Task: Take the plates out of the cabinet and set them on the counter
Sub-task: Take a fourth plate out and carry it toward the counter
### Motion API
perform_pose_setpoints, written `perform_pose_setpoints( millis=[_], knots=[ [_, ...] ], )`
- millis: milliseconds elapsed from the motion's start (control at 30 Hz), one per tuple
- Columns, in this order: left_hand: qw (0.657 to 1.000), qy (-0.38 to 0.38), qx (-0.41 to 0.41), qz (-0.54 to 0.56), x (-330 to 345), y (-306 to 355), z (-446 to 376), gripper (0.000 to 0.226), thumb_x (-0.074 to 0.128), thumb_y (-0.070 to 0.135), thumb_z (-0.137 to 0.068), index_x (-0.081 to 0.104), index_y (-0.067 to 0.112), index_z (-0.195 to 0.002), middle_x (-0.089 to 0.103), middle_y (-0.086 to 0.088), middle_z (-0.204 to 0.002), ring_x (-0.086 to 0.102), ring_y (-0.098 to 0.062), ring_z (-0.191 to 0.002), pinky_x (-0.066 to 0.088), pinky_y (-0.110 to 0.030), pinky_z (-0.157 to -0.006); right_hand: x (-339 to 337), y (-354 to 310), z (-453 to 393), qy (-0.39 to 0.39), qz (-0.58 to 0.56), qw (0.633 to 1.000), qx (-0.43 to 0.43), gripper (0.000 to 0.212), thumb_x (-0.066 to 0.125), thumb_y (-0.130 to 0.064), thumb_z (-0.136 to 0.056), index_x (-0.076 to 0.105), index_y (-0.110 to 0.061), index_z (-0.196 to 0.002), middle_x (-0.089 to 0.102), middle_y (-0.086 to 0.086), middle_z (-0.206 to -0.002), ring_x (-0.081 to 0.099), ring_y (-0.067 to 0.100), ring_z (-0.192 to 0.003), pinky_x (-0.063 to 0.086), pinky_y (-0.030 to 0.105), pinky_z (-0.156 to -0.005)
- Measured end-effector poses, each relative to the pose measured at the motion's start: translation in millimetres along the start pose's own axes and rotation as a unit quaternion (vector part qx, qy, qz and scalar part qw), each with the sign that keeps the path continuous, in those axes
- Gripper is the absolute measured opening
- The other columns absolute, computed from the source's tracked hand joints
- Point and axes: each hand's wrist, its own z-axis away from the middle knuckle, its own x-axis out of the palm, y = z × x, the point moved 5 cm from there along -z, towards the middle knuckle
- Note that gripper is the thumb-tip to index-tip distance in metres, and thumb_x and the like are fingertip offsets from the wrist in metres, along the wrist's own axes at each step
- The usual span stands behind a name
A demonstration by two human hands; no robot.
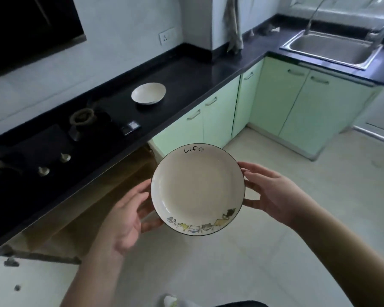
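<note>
I hold a cream plate (197, 189) with a thin dark rim, the word "Life" at its top and small cartoon animals along its lower edge, out over the floor in front of the counter. My left hand (129, 216) grips its left rim. On the opposite rim sits my right hand (273, 193). A second white plate (148, 93) rests on the black counter (186, 85), farther back. The open cabinet (111, 196) under the counter is to the left of the held plate; its inside is dim.
A black gas hob (42, 156) with two knobs and a burner ring fills the counter's near left. A steel sink (333, 48) with a tap sits in the far right corner. Mint-green cabinet doors (217, 118) line the base. Pale tiled floor (297, 218) spreads to the right.
</note>
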Motion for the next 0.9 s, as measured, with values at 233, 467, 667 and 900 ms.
perform_pose_setpoints(
  millis=[233, 467, 667, 900],
  knots=[
    [0.999, -0.04, 0.005, -0.01, 87.4, 11.5, -21.4, 0.033, 0.045, 0.011, -0.102, 0.071, 0.027, -0.116, 0.073, -0.009, -0.11, 0.071, -0.026, -0.092, 0.058, -0.042, -0.056, -64.8, -39.8, 4.8, 0.059, 0.006, 0.997, -0.053, 0.032, 0.049, -0.006, -0.097, 0.071, -0.026, -0.111, 0.072, -0.004, -0.11, 0.064, 0.011, -0.098, 0.057, 0.041, -0.075],
    [0.998, -0.065, 0.011, -0.011, 129.6, 50.5, -69.7, 0.027, 0.051, 0.014, -0.1, 0.072, 0.025, -0.113, 0.072, -0.011, -0.114, 0.066, -0.031, -0.102, 0.058, -0.042, -0.059, -86.7, -74.2, -39.6, 0.08, -0.006, 0.994, -0.069, 0.033, 0.049, -0.003, -0.096, 0.068, -0.022, -0.116, 0.071, 0.0, -0.112, 0.064, 0.014, -0.096, 0.056, 0.042, -0.075],
    [0.996, -0.087, 0.005, -0.018, 159.8, 74.7, -132.0, 0.029, 0.054, 0.01, -0.098, 0.072, 0.026, -0.114, 0.073, -0.009, -0.109, 0.067, -0.029, -0.098, 0.059, -0.042, -0.059, -101.5, -103.6, -91.2, 0.107, 0.007, 0.992, -0.071, 0.032, 0.054, -0.004, -0.094, 0.067, -0.02, -0.118, 0.07, 0.002, -0.117, 0.064, 0.015, -0.097, 0.054, 0.046, -0.081],
    [0.992, -0.12, -0.004, -0.037, 211.3, 101.9, -209.1, 0.033, 0.06, 0.005, -0.093, 0.07, 0.027, -0.116, 0.072, -0.01, -0.107, 0.071, -0.017, -0.089, 0.059, -0.038, -0.06, -138.4, -136.5, -161.6, 0.134, -0.022, 0.988, -0.068, 0.032, 0.054, -0.005, -0.094, 0.065, -0.021, -0.12, 0.07, -0.001, -0.119, 0.064, 0.016, -0.099, 0.055, 0.043, -0.075]
  ],
)
